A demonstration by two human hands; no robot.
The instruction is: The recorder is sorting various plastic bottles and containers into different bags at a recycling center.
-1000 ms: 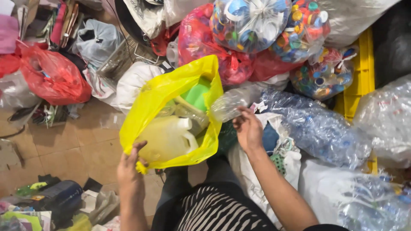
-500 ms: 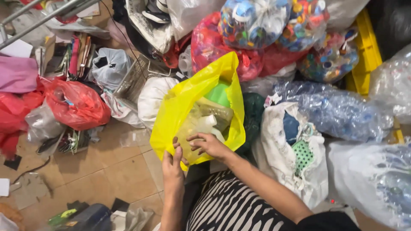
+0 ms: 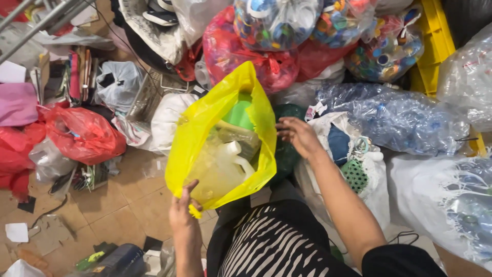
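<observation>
The left hand (image 3: pixel 183 211) pinches the yellow bag's (image 3: pixel 197 138) lower rim; a pale jug (image 3: pixel 225 166) lies inside. The right hand (image 3: pixel 299 134) (fingers loosely spread) hovers empty beside the bag.

A yellow plastic bag (image 3: pixel 205 133), pinched at its lower rim by the left grip (image 3: pixel 183 213), stands open, with pale jugs inside. Just beyond its upper edge sits a red bag (image 3: pixel 241 51). Clear bags of coloured bottle caps (image 3: pixel 277 20) lie farther off. The right grip (image 3: pixel 297 134) hovers beside a white sack (image 3: pixel 353 154).
</observation>
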